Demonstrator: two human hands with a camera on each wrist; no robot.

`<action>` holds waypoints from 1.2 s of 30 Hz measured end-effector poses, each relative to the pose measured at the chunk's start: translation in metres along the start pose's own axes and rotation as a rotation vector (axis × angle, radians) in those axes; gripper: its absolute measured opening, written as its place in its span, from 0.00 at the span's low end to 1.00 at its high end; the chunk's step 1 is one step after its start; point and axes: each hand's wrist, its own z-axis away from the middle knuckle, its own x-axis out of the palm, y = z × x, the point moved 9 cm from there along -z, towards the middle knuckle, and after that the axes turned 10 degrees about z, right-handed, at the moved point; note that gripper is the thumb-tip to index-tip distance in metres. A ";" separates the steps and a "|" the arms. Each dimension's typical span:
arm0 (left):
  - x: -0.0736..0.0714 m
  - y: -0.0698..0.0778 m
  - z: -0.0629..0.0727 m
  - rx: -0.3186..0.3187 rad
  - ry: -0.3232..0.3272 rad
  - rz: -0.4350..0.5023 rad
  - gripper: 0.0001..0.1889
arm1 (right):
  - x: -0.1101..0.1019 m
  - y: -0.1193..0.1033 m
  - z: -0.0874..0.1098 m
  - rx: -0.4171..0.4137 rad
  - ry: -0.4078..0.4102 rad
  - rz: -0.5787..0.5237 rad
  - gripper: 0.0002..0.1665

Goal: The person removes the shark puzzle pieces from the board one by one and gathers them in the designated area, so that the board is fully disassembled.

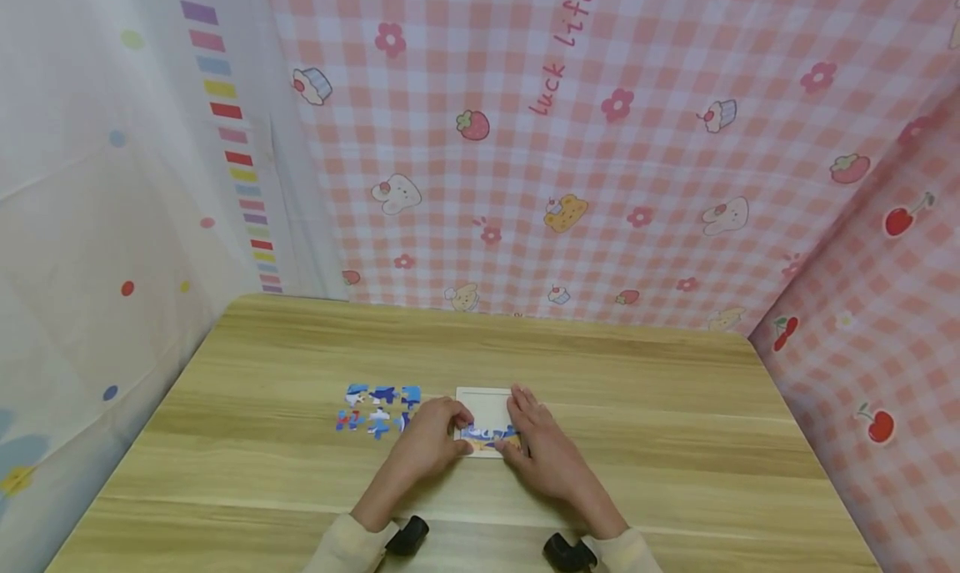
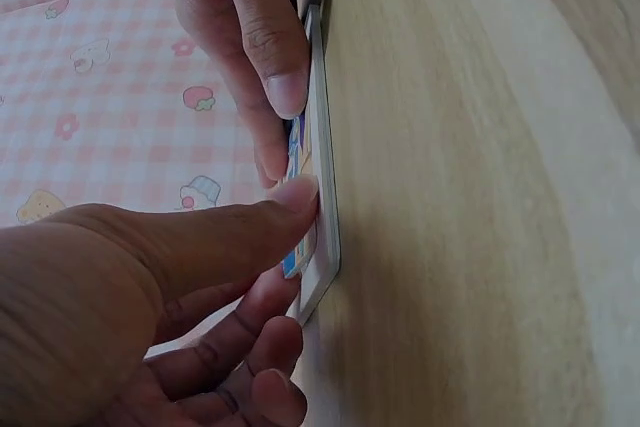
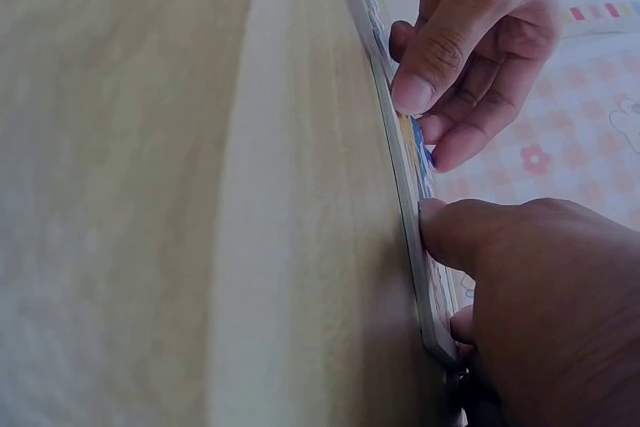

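Note:
A shallow pale puzzle tray [image 1: 487,398] lies on the table, with joined picture pieces [image 1: 491,433] along its near side. My left hand [image 1: 429,438] is at the tray's left side. Its thumb and index finger pinch a puzzle piece [image 2: 290,265] at the near left corner, slightly tilted in the left wrist view. My right hand [image 1: 546,448] rests along the right edge with fingers fairly straight, and its thumb touches the near rim. The right fingers partly cover the tray's right side. In the right wrist view, the tray's edge [image 3: 405,172] runs beneath both thumbs.
Left of the tray, several loose blue, white and red puzzle pieces [image 1: 378,423] lie in two rough rows, partly behind the left hand. The wooden table [image 1: 660,406] meets a pink checked cloth [image 1: 525,248] at its back. Black wrist straps [image 1: 408,535] are on both sleeves.

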 end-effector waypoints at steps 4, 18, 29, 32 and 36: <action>0.001 0.001 0.001 -0.004 -0.011 0.021 0.15 | 0.000 0.000 0.000 0.005 0.002 -0.005 0.43; 0.002 0.003 0.002 0.011 -0.038 0.041 0.18 | -0.001 0.000 0.000 0.029 0.010 -0.012 0.42; -0.009 -0.002 0.003 0.030 -0.044 -0.006 0.16 | 0.002 0.000 -0.002 0.022 0.005 -0.010 0.42; -0.014 -0.007 0.005 0.010 -0.028 -0.008 0.16 | 0.002 0.001 -0.001 0.025 0.001 -0.002 0.42; -0.022 -0.012 0.008 -0.005 0.001 0.014 0.17 | 0.001 0.001 0.000 0.030 0.007 0.000 0.42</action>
